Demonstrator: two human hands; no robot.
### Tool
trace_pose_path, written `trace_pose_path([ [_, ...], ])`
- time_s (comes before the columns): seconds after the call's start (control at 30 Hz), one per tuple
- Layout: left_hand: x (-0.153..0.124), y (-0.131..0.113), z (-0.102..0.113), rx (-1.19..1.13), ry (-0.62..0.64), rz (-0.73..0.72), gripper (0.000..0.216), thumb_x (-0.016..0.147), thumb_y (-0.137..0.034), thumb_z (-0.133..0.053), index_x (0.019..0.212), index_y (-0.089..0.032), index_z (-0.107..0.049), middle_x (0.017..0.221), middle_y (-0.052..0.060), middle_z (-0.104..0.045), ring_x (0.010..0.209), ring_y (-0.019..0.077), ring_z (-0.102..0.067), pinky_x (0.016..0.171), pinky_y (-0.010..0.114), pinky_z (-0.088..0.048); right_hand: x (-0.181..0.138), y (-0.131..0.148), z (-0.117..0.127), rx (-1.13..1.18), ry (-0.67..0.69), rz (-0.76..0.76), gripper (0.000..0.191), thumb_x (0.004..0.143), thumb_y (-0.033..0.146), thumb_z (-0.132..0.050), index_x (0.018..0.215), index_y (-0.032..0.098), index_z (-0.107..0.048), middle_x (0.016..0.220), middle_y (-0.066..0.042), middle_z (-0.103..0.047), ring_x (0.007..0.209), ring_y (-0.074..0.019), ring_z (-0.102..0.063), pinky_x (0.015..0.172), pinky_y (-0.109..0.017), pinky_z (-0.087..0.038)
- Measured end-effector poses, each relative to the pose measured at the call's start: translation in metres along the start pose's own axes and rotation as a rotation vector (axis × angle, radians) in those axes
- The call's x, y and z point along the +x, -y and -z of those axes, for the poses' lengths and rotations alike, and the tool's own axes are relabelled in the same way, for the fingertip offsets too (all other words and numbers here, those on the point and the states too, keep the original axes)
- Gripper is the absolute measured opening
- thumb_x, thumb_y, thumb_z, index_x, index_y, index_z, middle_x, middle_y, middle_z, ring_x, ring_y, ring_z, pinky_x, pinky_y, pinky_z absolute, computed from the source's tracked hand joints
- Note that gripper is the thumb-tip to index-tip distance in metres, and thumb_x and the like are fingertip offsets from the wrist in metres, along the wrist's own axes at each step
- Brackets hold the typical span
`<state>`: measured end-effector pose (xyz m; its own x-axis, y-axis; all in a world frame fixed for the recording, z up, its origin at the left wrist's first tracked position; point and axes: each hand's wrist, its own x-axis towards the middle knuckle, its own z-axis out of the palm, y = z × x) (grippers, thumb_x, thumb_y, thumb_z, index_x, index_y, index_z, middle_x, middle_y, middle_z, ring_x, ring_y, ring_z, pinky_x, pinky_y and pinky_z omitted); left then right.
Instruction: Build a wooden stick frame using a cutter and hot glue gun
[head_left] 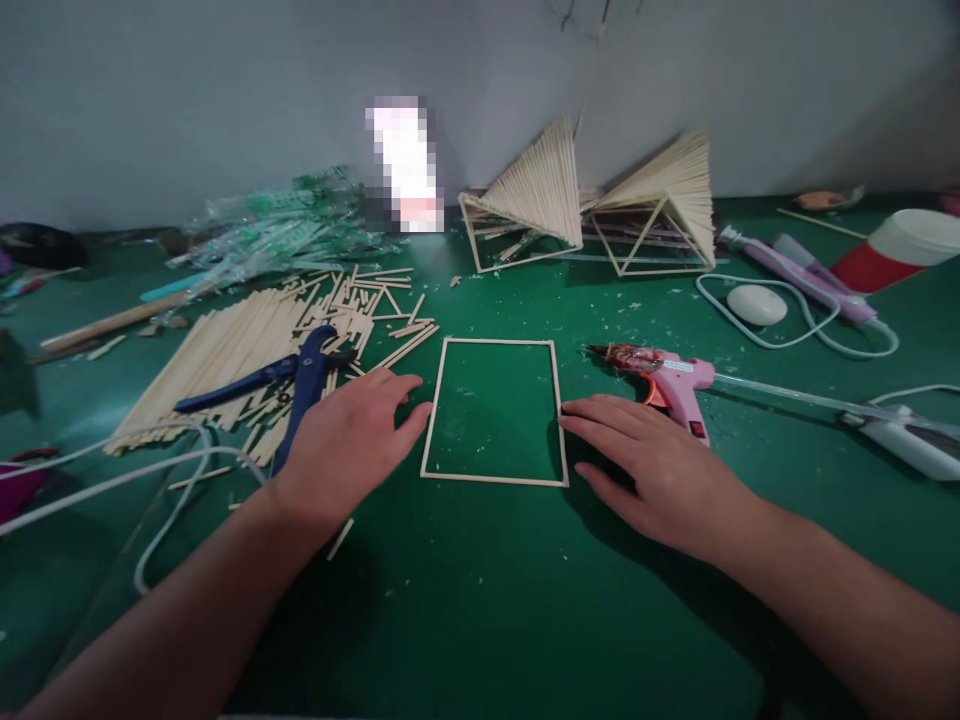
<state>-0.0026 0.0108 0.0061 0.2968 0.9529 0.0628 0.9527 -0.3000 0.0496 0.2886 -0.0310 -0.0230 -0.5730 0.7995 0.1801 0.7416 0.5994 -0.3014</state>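
Observation:
A square frame of thin wooden sticks [495,480] lies flat on the green table [480,590] in front of me. At its left side is my left hand [352,430], its thumb near or touching the stick and its fingers apart, holding nothing. My right hand [652,460] rests at the opposite side with fingers stretched out, the fingertips at the frame's right stick. A pink hot glue gun [679,380] lies just beyond my right hand. Beside my left hand is a blue-handled cutter [304,390], partly hidden by that hand.
Loose wooden sticks [225,350] are heaped at the left, with crumpled clear-and-green wrappers [292,220] behind. Two fan-shaped stick structures [544,185] stand by the wall. A red-and-white cup [896,250] and cords occupy the right; a white cable [150,500] crosses the left. A blurred bright object [409,165] stands upright.

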Motion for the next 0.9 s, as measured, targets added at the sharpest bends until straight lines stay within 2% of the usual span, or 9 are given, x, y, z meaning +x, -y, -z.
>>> trace_pose_path([
  [0.13,0.001,-0.003,-0.002,0.016,0.009,-0.061,0.035,0.091,-0.038,-0.044,0.11,-0.018,-0.065,0.099,0.009,-0.067,0.087,0.0222,-0.063,0.072,0.032,-0.049,0.002,0.002,-0.002,-0.039,-0.023,0.011,0.037,0.089,0.02,-0.049,0.124,0.013,-0.057,0.13,-0.013,-0.059,0.12,-0.0273,-0.054,0.101,-0.049,-0.047],
  [0.37,0.002,-0.006,-0.007,-0.024,0.06,-0.073,0.034,0.092,-0.035,-0.044,0.112,-0.016,-0.063,0.094,0.009,-0.065,0.087,0.0217,-0.062,0.074,0.032,-0.048,0.003,0.003,-0.002,-0.068,-0.009,0.014,0.038,0.09,0.021,-0.046,0.126,0.011,-0.057,0.132,-0.012,-0.058,0.121,-0.0275,-0.053,0.1,-0.051,-0.048],
  [0.57,0.003,-0.003,-0.009,-0.006,0.019,-0.14,0.03,0.091,-0.032,-0.044,0.108,-0.016,-0.064,0.087,0.007,-0.065,0.08,0.0184,-0.061,0.069,0.029,-0.046,0.004,0.002,-0.002,-0.038,-0.049,0.031,0.037,0.089,0.018,-0.047,0.124,0.014,-0.059,0.128,-0.012,-0.061,0.119,-0.0278,-0.056,0.096,-0.053,-0.051],
  [0.77,0.003,-0.003,-0.007,-0.04,0.03,-0.135,0.03,0.091,-0.032,-0.045,0.106,-0.016,-0.065,0.086,0.007,-0.065,0.079,0.0185,-0.061,0.066,0.029,-0.046,0.004,0.002,-0.002,-0.061,-0.037,0.041,0.037,0.089,0.019,-0.047,0.124,0.014,-0.058,0.13,-0.011,-0.06,0.119,-0.0269,-0.055,0.098,-0.051,-0.05],
  [0.9,0.01,0.004,0.001,-0.049,-0.053,-0.068,0.032,0.091,-0.036,-0.043,0.099,-0.015,-0.067,0.092,0.01,-0.067,0.084,0.0211,-0.062,0.072,0.033,-0.047,0.004,0.003,0.0,-0.082,-0.073,0.025,0.032,0.089,0.02,-0.048,0.118,0.015,-0.061,0.125,-0.009,-0.063,0.115,-0.0262,-0.058,0.096,-0.048,-0.051],
])
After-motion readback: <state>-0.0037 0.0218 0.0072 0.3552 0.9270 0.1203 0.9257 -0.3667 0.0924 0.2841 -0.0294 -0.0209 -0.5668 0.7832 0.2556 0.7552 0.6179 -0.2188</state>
